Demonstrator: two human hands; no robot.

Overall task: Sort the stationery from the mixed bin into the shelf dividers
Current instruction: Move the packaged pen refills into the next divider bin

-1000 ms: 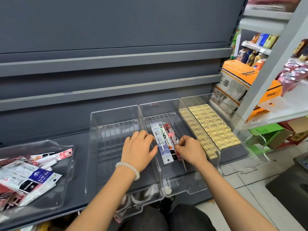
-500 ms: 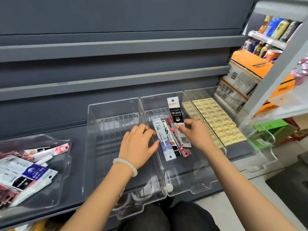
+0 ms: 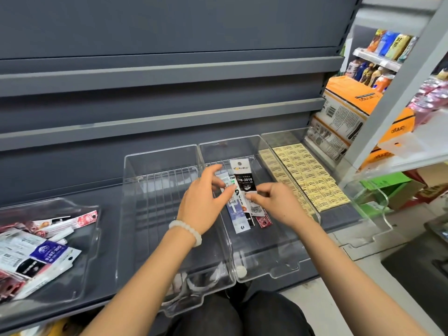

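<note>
While the right hand (image 3: 278, 204) pinches the black-white pack (image 3: 244, 183) over the middle divider (image 3: 266, 263), the left hand (image 3: 203, 202) w/ fingers loosely spread touches a blue pack (image 3: 238, 217). Mixed bin (image 3: 87, 251) sits far left.

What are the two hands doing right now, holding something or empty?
Left hand: open, fingers loosely spread over the blue-and-white packet, gripping nothing.
Right hand: pinching the black DM-2018 packet.

Bare forearms; a pale beaded bracelet (image 3: 188, 231) on the left wrist; dark trousers (image 3: 242, 316).
</note>
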